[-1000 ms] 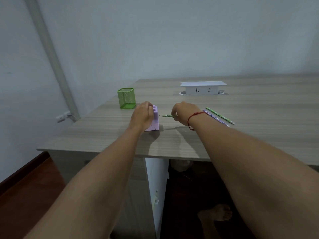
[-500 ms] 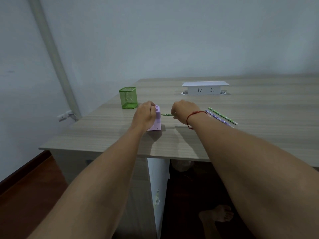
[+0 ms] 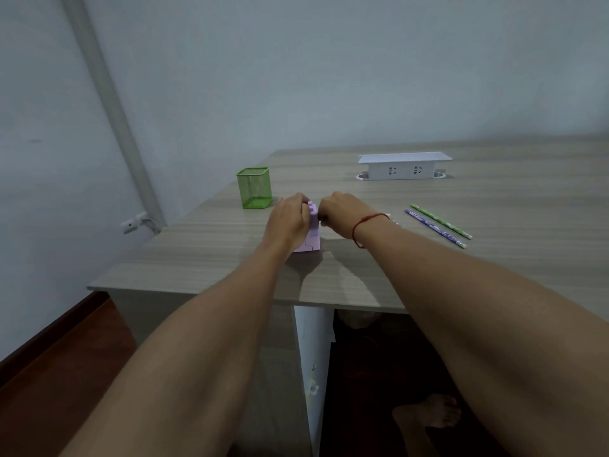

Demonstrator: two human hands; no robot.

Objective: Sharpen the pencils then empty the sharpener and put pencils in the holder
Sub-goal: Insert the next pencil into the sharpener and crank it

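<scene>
While left grip (image 3: pixel 290 222) clasps the sharpener (image 3: pixel 313 237) on the tabletop (image 3: pixel 494 275) | right grip (image 3: pixel 342 214) pinches a mostly hidden pencil (image 3: pixel 394 221), its long axis running rightward from the sharpener | holder (image 3: pixel 254 188) nearer left grip

right hand (image 3: pixel 342 214) now against sharpener (image 3: pixel 313 227), pencil seemingly pushed deeper, hidden

Left forearm (image 3: pixel 204 324): bare, enters from lower left of frame.
Right forearm (image 3: pixel 478 308): bare, enters from lower right.
Left hand (image 3: pixel 286 222), right hand (image 3: pixel 342 214): bare, mid-frame.
Bracelet (image 3: pixel 354 231): thin red string, single loop, on right wrist.
Foot (image 3: pixel 428 413): bare, toes visible, dim, lower right.
</scene>
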